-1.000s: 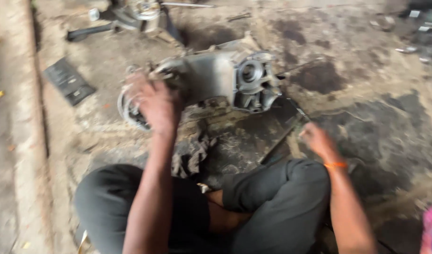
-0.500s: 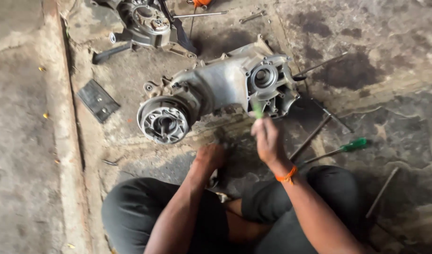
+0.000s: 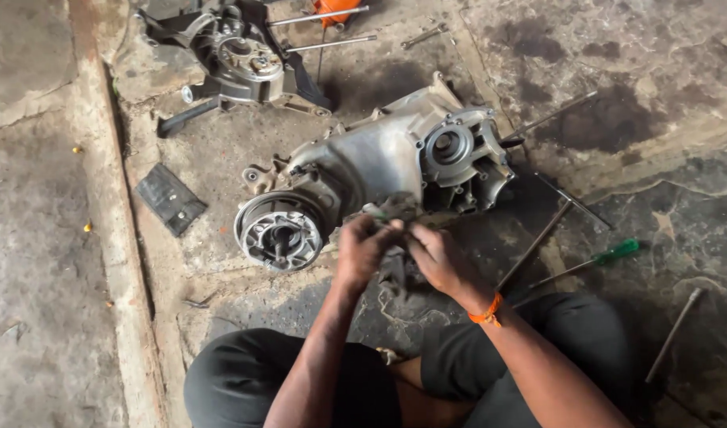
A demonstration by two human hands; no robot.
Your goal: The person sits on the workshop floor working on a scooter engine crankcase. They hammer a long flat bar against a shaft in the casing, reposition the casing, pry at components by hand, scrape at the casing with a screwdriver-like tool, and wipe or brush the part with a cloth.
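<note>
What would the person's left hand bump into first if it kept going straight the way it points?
Probably the grey engine casing lying just beyond the left hand. The fingers point up-frame toward it, though depth is hard to judge.

Both bare forearms reach forward from the bottom of the view and converge, so that the 2 hands meet close together in front of the body. The left hand (image 3: pixel 363 247) is curled, knuckles up, its fingers bent inward toward the other hand. The right hand (image 3: pixel 436 255) lies just beside it, fingertips touching or nearly touching the left ones, palm turned partly down. Both sets of fingers are closed in a pinching pose; what lies between them cannot be made out. An orange band circles the right wrist. Both knees are bent and spread outward beneath the arms, in dark trousers.
</note>
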